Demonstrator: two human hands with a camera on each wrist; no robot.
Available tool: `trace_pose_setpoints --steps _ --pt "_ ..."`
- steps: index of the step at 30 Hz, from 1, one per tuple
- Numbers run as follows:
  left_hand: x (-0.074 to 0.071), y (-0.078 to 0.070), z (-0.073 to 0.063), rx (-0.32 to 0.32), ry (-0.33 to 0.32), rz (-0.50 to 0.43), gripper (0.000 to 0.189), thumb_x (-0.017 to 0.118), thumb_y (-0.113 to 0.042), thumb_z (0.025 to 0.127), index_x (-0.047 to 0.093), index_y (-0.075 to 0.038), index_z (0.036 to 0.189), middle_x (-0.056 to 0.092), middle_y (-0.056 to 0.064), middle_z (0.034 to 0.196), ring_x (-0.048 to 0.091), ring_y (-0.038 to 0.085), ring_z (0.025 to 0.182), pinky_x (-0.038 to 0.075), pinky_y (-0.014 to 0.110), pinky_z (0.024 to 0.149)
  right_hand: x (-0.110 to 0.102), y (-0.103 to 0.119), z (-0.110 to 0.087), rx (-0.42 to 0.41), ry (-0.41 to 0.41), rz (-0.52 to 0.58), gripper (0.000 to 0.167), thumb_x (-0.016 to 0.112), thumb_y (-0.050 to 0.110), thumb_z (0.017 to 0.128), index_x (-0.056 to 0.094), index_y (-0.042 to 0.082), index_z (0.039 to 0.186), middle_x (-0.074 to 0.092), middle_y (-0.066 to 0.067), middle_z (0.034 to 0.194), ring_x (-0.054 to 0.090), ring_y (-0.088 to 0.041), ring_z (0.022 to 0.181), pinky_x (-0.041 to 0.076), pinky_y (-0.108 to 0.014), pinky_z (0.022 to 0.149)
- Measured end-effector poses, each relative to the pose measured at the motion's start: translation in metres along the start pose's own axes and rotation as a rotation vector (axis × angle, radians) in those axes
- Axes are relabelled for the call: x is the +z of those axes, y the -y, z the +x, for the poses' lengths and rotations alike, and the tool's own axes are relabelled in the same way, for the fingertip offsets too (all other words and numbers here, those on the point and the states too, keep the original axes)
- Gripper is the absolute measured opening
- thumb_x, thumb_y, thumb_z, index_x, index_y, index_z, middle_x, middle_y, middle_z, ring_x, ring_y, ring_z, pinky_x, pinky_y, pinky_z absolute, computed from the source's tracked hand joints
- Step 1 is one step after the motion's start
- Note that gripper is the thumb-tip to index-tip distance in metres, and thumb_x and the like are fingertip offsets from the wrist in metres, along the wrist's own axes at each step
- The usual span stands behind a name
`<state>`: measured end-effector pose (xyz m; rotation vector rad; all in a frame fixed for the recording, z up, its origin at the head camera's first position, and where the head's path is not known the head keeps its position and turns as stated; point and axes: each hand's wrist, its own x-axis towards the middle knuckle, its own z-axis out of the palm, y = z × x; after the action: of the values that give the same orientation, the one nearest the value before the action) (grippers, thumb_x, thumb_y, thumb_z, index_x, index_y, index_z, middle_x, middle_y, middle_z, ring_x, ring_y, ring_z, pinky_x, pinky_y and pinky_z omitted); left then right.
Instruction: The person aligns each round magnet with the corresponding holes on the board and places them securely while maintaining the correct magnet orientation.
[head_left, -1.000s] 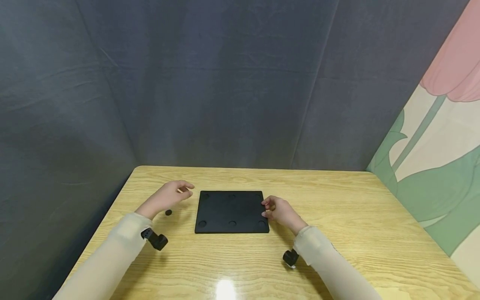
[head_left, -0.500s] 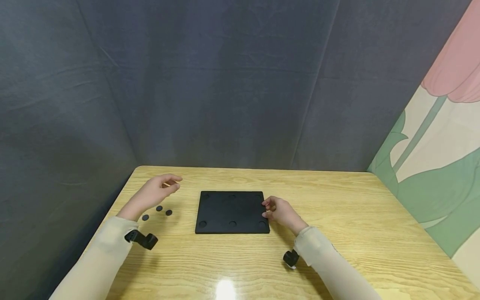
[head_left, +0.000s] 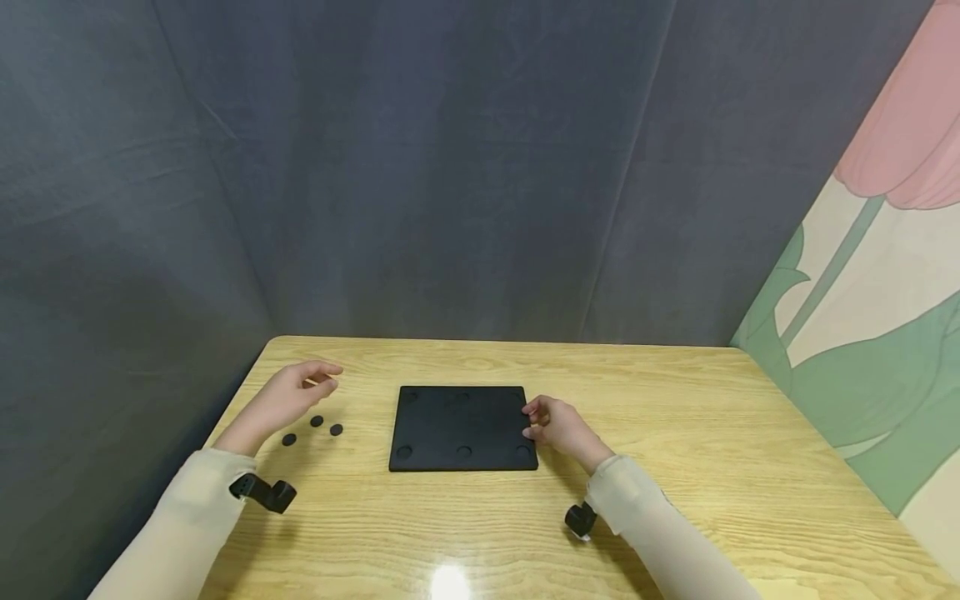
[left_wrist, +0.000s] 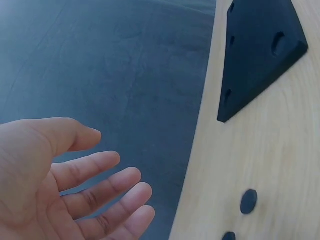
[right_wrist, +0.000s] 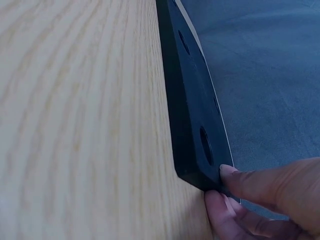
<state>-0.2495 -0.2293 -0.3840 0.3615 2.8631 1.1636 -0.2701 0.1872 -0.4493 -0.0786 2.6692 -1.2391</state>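
A flat black rectangular board with several round recesses lies on the wooden table. At its right edge my right hand grips the rim; in the right wrist view one fingertip lies on the top face and another against the side near a corner. My left hand hovers left of the board, fingers relaxed and apart, holding nothing; its palm side shows in the left wrist view. Three small black discs lie on the table beside it: one disc nearest the wrist, a second disc, and a third disc closest to the board.
The light wooden table reaches back to a dark grey-blue curtain, which also hangs along the left side. A flower-patterned panel borders the right. Each wrist wears a small black camera.
My left hand has moved left, away from the board, and the discs its arm had covered now show. The right hand has stayed at the board's edge.
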Motion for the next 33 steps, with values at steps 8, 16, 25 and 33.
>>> trace_pose_setpoints --steps 8,16,25,33 --pt "0.004 0.011 -0.002 -0.044 0.008 -0.021 0.037 0.052 -0.022 0.100 0.056 -0.002 0.131 0.061 0.019 0.119 0.060 0.032 0.102 0.053 0.042 0.079 0.000 -0.001 0.000 -0.003 0.002 -0.010 0.028 0.070 -0.005 0.083 0.061 0.001 0.109 0.055 -0.009 0.094 0.057 -0.017 0.078 0.055 -0.029 0.067" --pt "0.014 0.017 -0.003 -0.070 0.041 -0.047 0.037 0.053 -0.020 0.099 0.056 0.000 0.130 0.062 0.017 0.114 0.060 0.031 0.101 0.051 0.039 0.076 -0.001 0.000 -0.002 -0.015 0.002 -0.020 0.028 0.070 -0.004 0.084 0.062 0.001 0.109 0.056 -0.009 0.095 0.057 -0.017 0.079 0.055 -0.029 0.067" --pt "0.023 0.029 -0.002 -0.082 0.085 -0.059 0.036 0.053 -0.017 0.099 0.056 0.002 0.129 0.062 0.017 0.111 0.059 0.025 0.084 0.045 0.034 0.065 -0.001 0.001 -0.003 0.003 0.020 0.020 0.030 0.068 -0.005 0.084 0.061 0.000 0.113 0.055 -0.011 0.098 0.061 -0.018 0.080 0.056 -0.030 0.069" --pt "0.029 0.033 -0.005 -0.117 0.101 -0.006 0.035 0.053 -0.017 0.098 0.057 0.003 0.126 0.063 0.014 0.103 0.056 0.020 0.079 0.044 0.032 0.065 -0.002 0.001 -0.003 0.005 0.017 0.016 0.029 0.068 -0.005 0.085 0.061 0.000 0.113 0.055 -0.011 0.098 0.061 -0.018 0.081 0.055 -0.029 0.069"
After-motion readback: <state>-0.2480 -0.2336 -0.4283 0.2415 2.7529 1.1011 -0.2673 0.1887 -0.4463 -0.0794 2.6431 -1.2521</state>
